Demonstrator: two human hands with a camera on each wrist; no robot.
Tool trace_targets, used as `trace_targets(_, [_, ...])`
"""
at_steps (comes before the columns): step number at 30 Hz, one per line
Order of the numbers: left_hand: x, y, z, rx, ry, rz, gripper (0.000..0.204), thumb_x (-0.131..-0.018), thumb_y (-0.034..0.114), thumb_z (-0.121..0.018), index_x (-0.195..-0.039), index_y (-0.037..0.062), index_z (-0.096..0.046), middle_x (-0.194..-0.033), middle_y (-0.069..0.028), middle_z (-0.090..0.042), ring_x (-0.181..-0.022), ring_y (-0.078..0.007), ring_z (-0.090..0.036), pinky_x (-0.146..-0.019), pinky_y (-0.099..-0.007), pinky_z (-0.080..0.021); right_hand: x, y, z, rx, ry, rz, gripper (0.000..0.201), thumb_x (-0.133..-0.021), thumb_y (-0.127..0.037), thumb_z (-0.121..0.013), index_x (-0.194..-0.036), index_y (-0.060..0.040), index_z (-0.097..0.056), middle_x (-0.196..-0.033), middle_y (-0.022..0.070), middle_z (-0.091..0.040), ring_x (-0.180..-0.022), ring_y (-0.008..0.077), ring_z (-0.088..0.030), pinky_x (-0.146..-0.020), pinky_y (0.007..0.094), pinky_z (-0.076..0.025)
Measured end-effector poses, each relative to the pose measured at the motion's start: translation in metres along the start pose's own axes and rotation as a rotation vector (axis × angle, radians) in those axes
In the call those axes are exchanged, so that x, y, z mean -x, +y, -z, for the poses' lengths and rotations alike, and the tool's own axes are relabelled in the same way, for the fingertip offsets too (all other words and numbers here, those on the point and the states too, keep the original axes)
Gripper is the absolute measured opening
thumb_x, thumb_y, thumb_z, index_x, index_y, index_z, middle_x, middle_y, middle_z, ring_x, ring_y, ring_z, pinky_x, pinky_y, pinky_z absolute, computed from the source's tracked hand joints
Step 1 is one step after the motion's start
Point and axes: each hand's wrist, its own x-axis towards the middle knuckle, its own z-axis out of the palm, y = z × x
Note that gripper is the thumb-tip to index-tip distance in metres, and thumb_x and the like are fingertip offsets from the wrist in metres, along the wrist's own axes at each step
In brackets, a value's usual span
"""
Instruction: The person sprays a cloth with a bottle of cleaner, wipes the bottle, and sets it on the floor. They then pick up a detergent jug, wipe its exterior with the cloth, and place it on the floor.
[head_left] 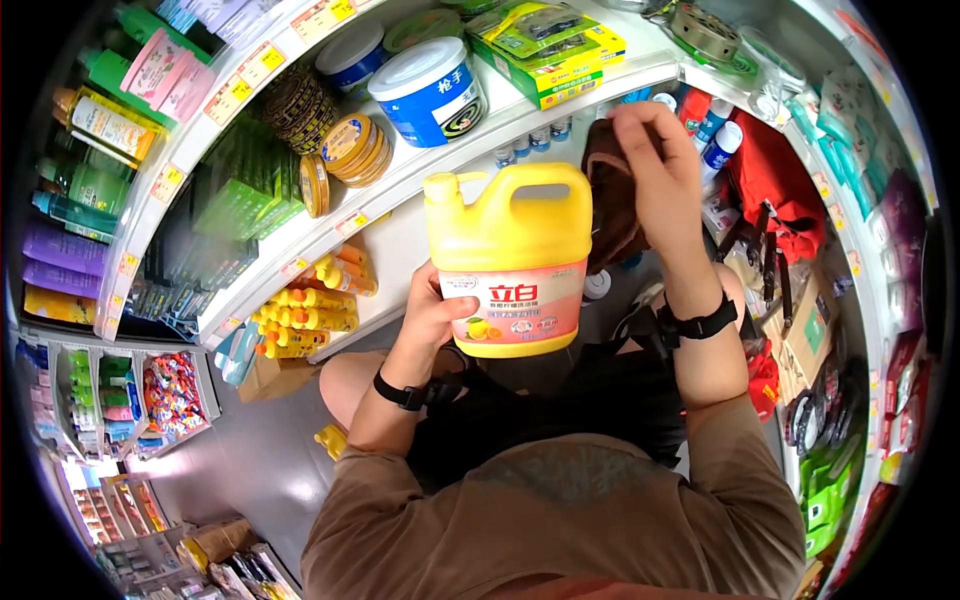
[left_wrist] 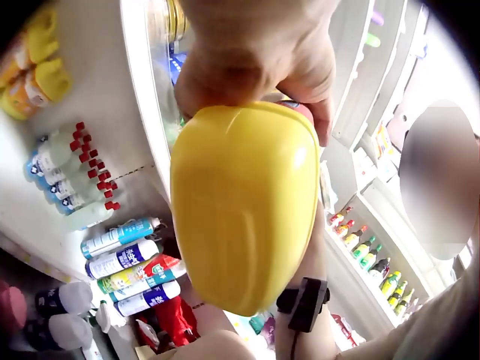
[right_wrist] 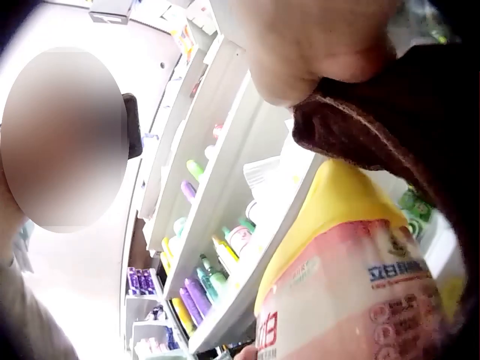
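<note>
A large yellow jug of dish detergent (head_left: 512, 235) with a pink and white label is held upright in front of the person's body. My left hand (head_left: 436, 310) grips it low on its left side, thumb on the label. Its smooth yellow base (left_wrist: 244, 214) fills the middle of the left wrist view. In my right hand (head_left: 662, 175) a dark brown cloth (head_left: 608, 185) is pinched and hangs down beside the jug's handle. The right wrist view shows the cloth (right_wrist: 420, 112) just above the jug's shoulder (right_wrist: 341, 199).
Shelves curve around the person on both sides. A blue and white tub (head_left: 428, 100), a green and yellow box (head_left: 550, 60) and round tins (head_left: 355, 150) stand on the shelf ahead. Yellow bottles (head_left: 305, 315) lie lower left; spray cans (left_wrist: 131, 259) and a red bag (head_left: 775, 200) are at right.
</note>
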Motion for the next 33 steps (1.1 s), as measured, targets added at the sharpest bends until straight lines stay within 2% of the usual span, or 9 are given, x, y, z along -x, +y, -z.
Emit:
trace_targets(3, [-0.001, -0.004, -0.007, 0.063, -0.039, -0.019, 0.065, -0.074, 0.011, -0.082, -0.130, -0.0065, -0.053, -0.120, -0.0188, -0.067, -0.104, -0.0262, -0.069, -0.093, -0.0392, -0.056, 0.010, 0.004, -0.008, 0.247, -0.267, 0.028, 0.013, -0.097, -0.012, -0.063, -0.100, -0.0007, -0.060, -0.083, 0.0054, -0.064, -0.077, 0.0093, -0.061, -0.070, 0.0256, -0.049])
trace_targets(6, [-0.001, -0.001, -0.012, 0.101, -0.023, -0.042, 0.071, -0.075, 0.017, -0.082, -0.133, -0.0080, -0.050, -0.123, -0.0203, -0.065, -0.107, -0.0285, -0.068, -0.094, -0.0405, -0.055, 0.026, 0.024, -0.016, 0.237, -0.054, 0.121, 0.013, -0.100, -0.013, -0.056, -0.103, -0.0008, -0.057, -0.082, 0.0100, -0.062, -0.073, 0.0164, -0.061, -0.068, 0.0291, -0.048])
trace_targets(8, [0.000, 0.003, -0.012, 0.120, 0.023, -0.065, 0.073, -0.075, 0.019, -0.081, -0.135, -0.0080, -0.048, -0.125, -0.0212, -0.064, -0.109, -0.0298, -0.067, -0.095, -0.0415, -0.055, 0.047, 0.045, -0.019, 0.356, -0.016, 0.174, 0.012, -0.101, -0.012, -0.052, -0.104, -0.0009, -0.054, -0.084, 0.0125, -0.060, -0.077, 0.0193, -0.060, -0.071, 0.0310, -0.047])
trace_targets(12, [-0.003, 0.005, 0.013, 0.344, 0.008, -0.082, 0.076, -0.078, 0.020, -0.078, -0.140, -0.0055, -0.043, -0.128, -0.0224, -0.062, -0.111, -0.0332, -0.066, -0.096, -0.0442, -0.055, 0.082, 0.068, -0.018, 0.149, -0.181, -0.024, 0.010, -0.103, -0.011, -0.050, -0.098, -0.0027, -0.052, -0.082, 0.0081, -0.052, -0.078, 0.0151, -0.051, -0.072, 0.0295, -0.042])
trace_targets(15, [-0.006, 0.007, 0.030, 0.430, -0.059, -0.109, 0.076, -0.079, 0.018, -0.077, -0.142, -0.0043, -0.041, -0.130, -0.0212, -0.061, -0.113, -0.0328, -0.065, -0.096, -0.0448, -0.055, 0.086, 0.069, -0.014, -0.101, -0.301, -0.322, 0.014, -0.104, -0.013, -0.049, -0.093, -0.0050, -0.052, -0.078, -0.0039, -0.044, -0.074, 0.0062, -0.040, -0.070, 0.0220, -0.036])
trace_targets(16, [-0.007, 0.007, 0.033, 0.458, -0.077, -0.113, 0.076, -0.080, 0.018, -0.076, -0.142, -0.0041, -0.040, -0.131, -0.0211, -0.060, -0.113, -0.0326, -0.065, -0.096, -0.0450, -0.055, 0.087, 0.073, -0.010, -0.124, -0.314, -0.386, 0.014, -0.103, -0.013, -0.050, -0.092, -0.0045, -0.054, -0.082, -0.0032, -0.051, -0.077, 0.0056, -0.045, -0.072, 0.0214, -0.038])
trace_targets(20, [-0.009, 0.017, 0.033, 0.396, -0.081, -0.189, 0.072, -0.079, 0.015, -0.077, -0.139, -0.0042, -0.045, -0.129, -0.0196, -0.062, -0.112, -0.0310, -0.066, -0.097, -0.0427, -0.054, 0.087, 0.086, -0.004, -0.246, -0.180, -0.451, 0.019, -0.103, -0.018, -0.048, -0.100, -0.0047, -0.060, -0.092, 0.0022, -0.064, -0.086, 0.0096, -0.060, -0.078, 0.0237, -0.046])
trace_targets(25, [-0.010, 0.037, 0.011, 0.191, -0.013, -0.260, 0.074, -0.070, 0.011, -0.084, -0.134, -0.0047, -0.050, -0.125, -0.0163, -0.064, -0.115, -0.0247, -0.064, -0.100, -0.0400, -0.051, 0.085, 0.096, 0.010, -0.210, -0.096, -0.471, 0.015, -0.102, -0.016, -0.050, -0.095, -0.0052, -0.058, -0.093, 0.0010, -0.063, -0.087, 0.0091, -0.060, -0.080, 0.0240, -0.048])
trace_targets(33, [-0.009, 0.038, 0.012, 0.038, -0.042, -0.256, 0.074, -0.070, 0.013, -0.086, -0.134, -0.0031, -0.051, -0.124, -0.0137, -0.065, -0.112, -0.0214, -0.064, -0.100, -0.0376, -0.050, 0.088, 0.111, 0.016, -0.141, -0.067, -0.427, 0.015, -0.102, -0.017, -0.051, -0.096, -0.0048, -0.058, -0.089, 0.0000, -0.059, -0.085, 0.0090, -0.056, -0.080, 0.0233, -0.046])
